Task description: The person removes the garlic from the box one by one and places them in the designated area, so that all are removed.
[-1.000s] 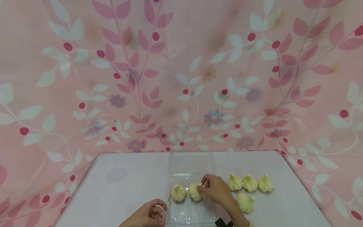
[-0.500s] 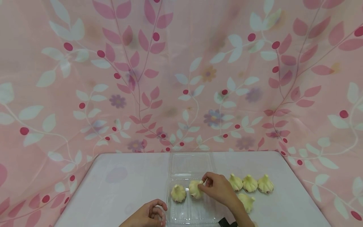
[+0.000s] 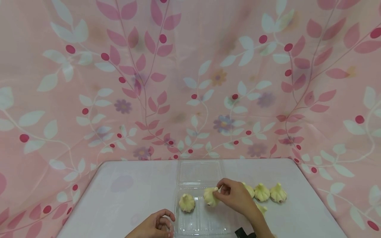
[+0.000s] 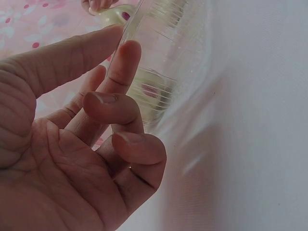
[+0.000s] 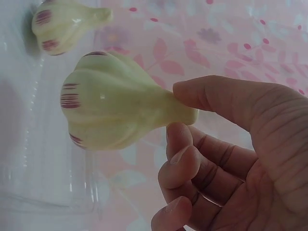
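Observation:
Pinched by its stem between thumb and fingers, a pale yellow garlic bulb (image 3: 210, 197) hangs from my right hand (image 3: 235, 196) over the right part of a clear plastic box (image 3: 202, 228). Purple streaks mark its base in the right wrist view, where the bulb (image 5: 110, 103) lies sideways across the picture. A second garlic bulb (image 3: 187, 203) sits inside the box, on the left. My left hand (image 3: 156, 224) is at the box's left edge; in the left wrist view its thumb and forefinger (image 4: 126, 60) meet at the thin rim, the other fingers curled.
The box's hinged lid (image 3: 200, 172) lies open toward the back of the white table (image 3: 137, 185). Right of the box are several more garlic bulbs (image 3: 278, 193), partly covered by my right hand and forearm. A pink floral curtain (image 3: 190, 82) stands behind.
My right hand has raised the garlic bulb and shifted it to the right, away from the other bulb in the box. The left hand stays at the box's edge.

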`<state>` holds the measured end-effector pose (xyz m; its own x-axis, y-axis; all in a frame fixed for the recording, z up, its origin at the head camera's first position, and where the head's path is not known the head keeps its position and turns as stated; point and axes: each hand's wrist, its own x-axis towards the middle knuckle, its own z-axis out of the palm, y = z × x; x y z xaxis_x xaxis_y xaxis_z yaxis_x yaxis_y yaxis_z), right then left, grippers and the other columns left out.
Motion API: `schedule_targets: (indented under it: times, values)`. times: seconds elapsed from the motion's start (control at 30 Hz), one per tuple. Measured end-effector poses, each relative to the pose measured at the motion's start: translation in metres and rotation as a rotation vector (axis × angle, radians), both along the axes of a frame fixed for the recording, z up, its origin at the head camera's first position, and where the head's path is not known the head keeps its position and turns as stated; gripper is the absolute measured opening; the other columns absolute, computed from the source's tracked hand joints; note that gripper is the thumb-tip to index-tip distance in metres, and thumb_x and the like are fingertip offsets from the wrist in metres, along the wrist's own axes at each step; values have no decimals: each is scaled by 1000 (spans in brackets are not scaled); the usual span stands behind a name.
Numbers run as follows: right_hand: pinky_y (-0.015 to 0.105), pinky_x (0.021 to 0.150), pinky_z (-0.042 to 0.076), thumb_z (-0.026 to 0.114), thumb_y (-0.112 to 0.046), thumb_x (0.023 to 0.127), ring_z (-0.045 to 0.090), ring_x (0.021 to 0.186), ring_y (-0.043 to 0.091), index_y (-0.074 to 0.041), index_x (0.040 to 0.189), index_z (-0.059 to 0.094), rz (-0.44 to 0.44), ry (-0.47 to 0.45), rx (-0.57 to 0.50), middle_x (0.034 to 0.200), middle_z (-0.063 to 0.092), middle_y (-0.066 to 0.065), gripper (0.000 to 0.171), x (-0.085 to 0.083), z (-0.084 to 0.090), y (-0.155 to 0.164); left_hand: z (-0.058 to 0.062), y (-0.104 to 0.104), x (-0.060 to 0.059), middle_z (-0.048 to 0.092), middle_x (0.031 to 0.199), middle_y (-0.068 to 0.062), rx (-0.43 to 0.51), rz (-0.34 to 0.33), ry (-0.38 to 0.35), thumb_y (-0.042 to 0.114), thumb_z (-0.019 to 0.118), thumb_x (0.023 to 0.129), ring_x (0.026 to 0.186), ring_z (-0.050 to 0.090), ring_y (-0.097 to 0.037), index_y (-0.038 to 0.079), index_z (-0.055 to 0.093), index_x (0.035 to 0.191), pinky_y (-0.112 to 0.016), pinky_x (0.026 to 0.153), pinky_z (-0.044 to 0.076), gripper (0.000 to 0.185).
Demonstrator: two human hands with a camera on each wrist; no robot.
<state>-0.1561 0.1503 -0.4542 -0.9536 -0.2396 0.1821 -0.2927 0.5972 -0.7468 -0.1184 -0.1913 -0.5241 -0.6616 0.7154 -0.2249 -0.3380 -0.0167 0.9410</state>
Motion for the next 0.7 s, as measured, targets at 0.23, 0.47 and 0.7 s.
schedule_targets:
  times: [0.23, 0.47, 0.7]
  values:
    - [23, 47, 40, 75, -37, 77, 48, 53, 7, -23, 83, 62, -14, 6, -25, 63, 53, -9, 20, 3, 5, 10, 0, 0, 0, 65, 93, -8, 22, -5, 17, 2, 59, 88, 79, 64, -14, -10, 38, 121, -23, 69, 49, 41]
    - [24, 50, 42, 75, -36, 77, 50, 56, 8, -22, 85, 62, -6, 22, -64, 64, 54, -7, 21, 5, 9, 22, -2, 0, -1, 65, 93, -7, 15, -7, 5, 0, 58, 89, 78, 63, -14, -13, 33, 124, -23, 68, 49, 45]
    - [24, 49, 42, 75, -34, 78, 52, 56, 9, -21, 86, 63, -11, 40, -88, 64, 55, -5, 20, 8, 15, 34, -2, 0, -1, 65, 93, -8, 6, -1, 3, 1, 59, 88, 78, 63, -14, -7, 40, 122, -23, 68, 49, 40]
